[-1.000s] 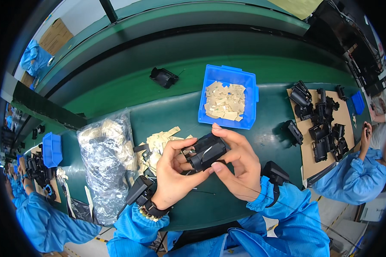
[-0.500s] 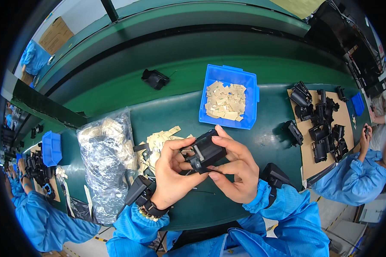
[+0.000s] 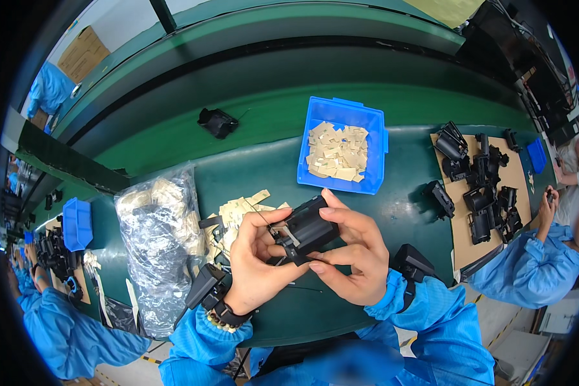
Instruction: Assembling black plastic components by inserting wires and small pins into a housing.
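A black plastic housing with a pale metal strip along its left side is held between both my hands above the green table. My left hand is wrapped round its left end, with the fingers partly behind it. On the other side, my right hand grips its right end, thumb and forefinger pinched at the lower corner. Just behind my left hand lies a loose pile of cream-coloured paper pieces. Past the housing stands a blue bin with more such pieces inside.
A clear plastic bag of pieces lies at left. Black parts cover a cardboard sheet at right, and one black part sits on the far ledge. Co-workers in blue work on both sides, one at right.
The housing has turned slightly in my hands, showing more of its rounded black face. The black part on the far ledge appears a little further left.
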Demonstrator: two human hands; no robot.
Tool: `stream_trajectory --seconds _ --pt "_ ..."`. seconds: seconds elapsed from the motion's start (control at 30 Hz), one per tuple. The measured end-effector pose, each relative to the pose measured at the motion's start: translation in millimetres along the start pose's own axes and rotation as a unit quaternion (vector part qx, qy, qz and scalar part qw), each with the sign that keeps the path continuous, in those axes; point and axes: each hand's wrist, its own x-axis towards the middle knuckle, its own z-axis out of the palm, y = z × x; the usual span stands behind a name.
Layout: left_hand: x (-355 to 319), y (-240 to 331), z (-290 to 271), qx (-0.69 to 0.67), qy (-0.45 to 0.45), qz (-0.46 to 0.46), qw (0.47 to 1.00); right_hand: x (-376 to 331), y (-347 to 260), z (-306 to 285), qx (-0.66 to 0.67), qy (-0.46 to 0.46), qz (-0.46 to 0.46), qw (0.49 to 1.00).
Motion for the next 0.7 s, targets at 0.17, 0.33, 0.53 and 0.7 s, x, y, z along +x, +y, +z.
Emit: stream_trajectory --seconds 0.17,0.33,0.53,0.7 --pt "-1.1 0.8 1.5 0.006 -0.001 0.003 1.0 -1.4 -0.2 1.6 -0.008 0.012 -0.002 1.0" --pt "-1.1 0.5 1.6 0.0 0.0 0.0 1.0 -1.5 -1.3 1.2 -0.016 0.014 0.001 1.0" --pt "-1.1 0.0 1.4 0.004 0.001 0.004 1.0 -0.7 -2.5 0.8 -0.019 0.01 0.004 1.0" --pt "-1.2 -0.4 1.8 0.002 0.001 0.003 1.0 -1.0 -3.0 0.9 -0.019 0.014 0.007 1.0"
